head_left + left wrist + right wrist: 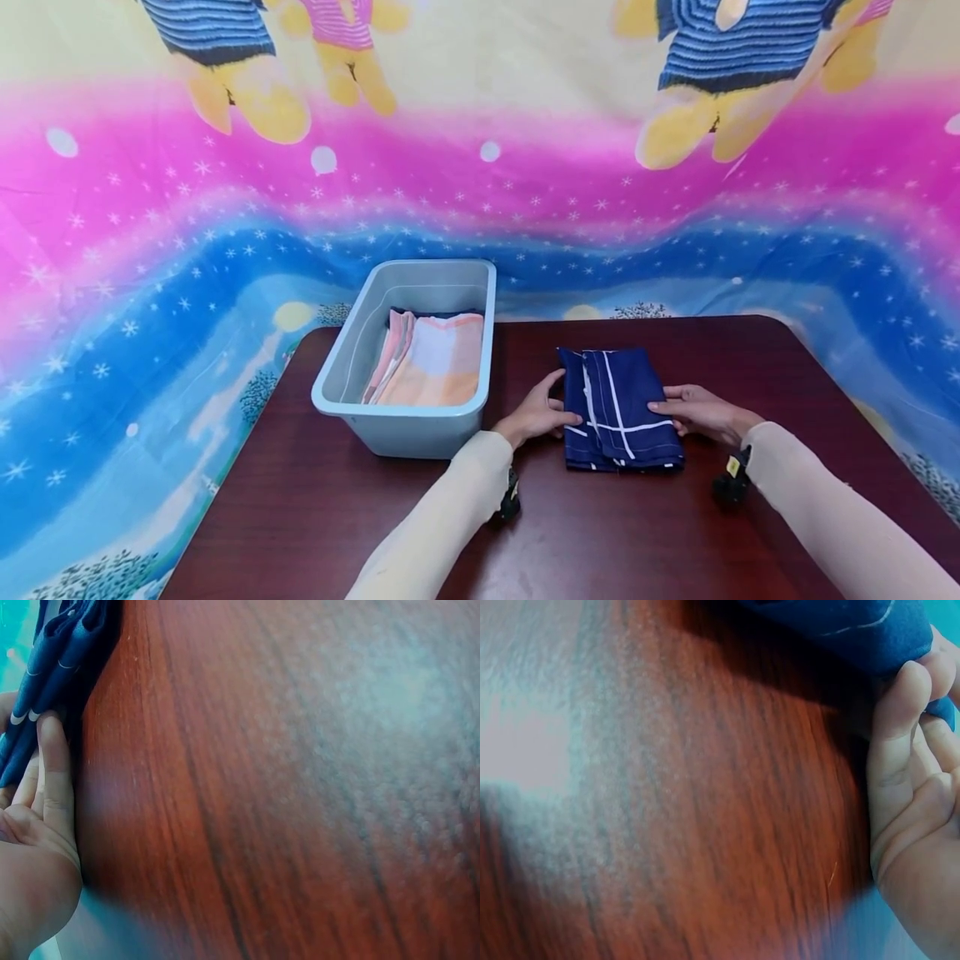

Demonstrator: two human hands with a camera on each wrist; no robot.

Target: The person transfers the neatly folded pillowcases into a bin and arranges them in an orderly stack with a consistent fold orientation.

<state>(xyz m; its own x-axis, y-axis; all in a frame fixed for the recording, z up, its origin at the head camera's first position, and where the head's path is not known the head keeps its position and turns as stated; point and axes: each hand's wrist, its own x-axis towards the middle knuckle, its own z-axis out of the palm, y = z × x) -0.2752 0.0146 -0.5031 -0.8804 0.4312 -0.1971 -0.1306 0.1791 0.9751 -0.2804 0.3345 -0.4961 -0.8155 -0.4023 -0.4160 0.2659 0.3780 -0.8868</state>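
Observation:
A folded navy cloth (pixel 628 408) with white crossing lines lies on the right half of the table, its layers stacked into a rough rectangle. My left hand (pixel 536 410) grips its left edge, thumb on top. From the opposite side, my right hand (pixel 701 410) pinches the right edge between thumb and fingers. Stacked folds of the cloth (pixel 64 660) show in the left wrist view, where fingers of the left hand (pixel 45 795) reach beneath them. In the right wrist view, the right hand (pixel 919 772) holds a rounded fold of the cloth (pixel 855 630).
Left of the hands stands a grey plastic bin (pixel 420 429). Inside it lie folded cloths (pixel 442 358) in peach, white and pink, with a dark one behind. The dark red-brown wooden table (pixel 600 533) has rounded far corners. A printed curtain (pixel 487 192) hangs right behind it.

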